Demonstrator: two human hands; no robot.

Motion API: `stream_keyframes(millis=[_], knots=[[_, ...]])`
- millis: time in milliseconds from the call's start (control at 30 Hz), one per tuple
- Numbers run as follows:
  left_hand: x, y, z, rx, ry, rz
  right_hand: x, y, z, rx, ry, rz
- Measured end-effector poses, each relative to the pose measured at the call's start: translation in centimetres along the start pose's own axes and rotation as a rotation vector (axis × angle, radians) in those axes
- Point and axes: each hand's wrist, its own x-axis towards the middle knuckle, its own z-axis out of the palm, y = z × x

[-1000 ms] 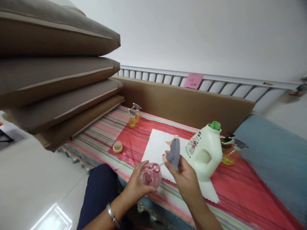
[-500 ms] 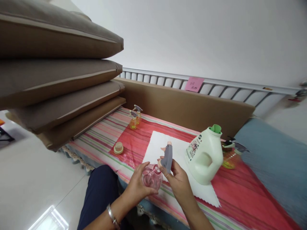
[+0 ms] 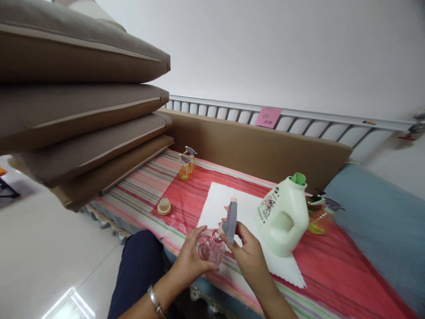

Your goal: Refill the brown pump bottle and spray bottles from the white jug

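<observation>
- Head view: the left hand point(image 3: 191, 259) is wrapped around a small pink bottle point(image 3: 208, 249), fingers closed on its body, holding it just above the near edge of the striped cover point(image 3: 146, 181).
- The right hand point(image 3: 248, 253) pinches a grey spray head point(image 3: 230, 219) between thumb and fingers, with its nozzle end up.
- A second ago the spray head sat higher and further right, and a thin tube showed between it and the bottle's mouth. Now its lower end meets the neck and the tube is out of sight.
- Half a second ago the head leaned a little more; it now stands nearly upright over the bottle.
- The left hand's hold on the bottle looks unchanged across the frames; a metal bracelet point(image 3: 154, 299) sits on that wrist.
- A white jug point(image 3: 284, 221) with a green spout stands on the white cloth point(image 3: 215, 201), just right of the hands, in the same spot as before.
- A yellow bottle point(image 3: 316, 219) lies behind the jug, partly hidden.
- A round cap point(image 3: 164, 206) rests on the cover left of the cloth, and two small yellow spray bottles point(image 3: 186, 166) stand further back. None of these has shifted.
</observation>
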Motion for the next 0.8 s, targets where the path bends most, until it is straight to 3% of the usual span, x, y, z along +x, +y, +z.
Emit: stream_keyframes(millis=[633, 800], knots=[[0.1, -0.5, 0.2, 0.015, -0.004, 0.028, -0.1, 1.5, 0.3, 0.104, -0.006, 0.044], [0.0, 0.4, 0.1, 0.041, -0.009, 0.009, -0.1, 1.4, 0.2, 0.097, 0.016, 0.040]])
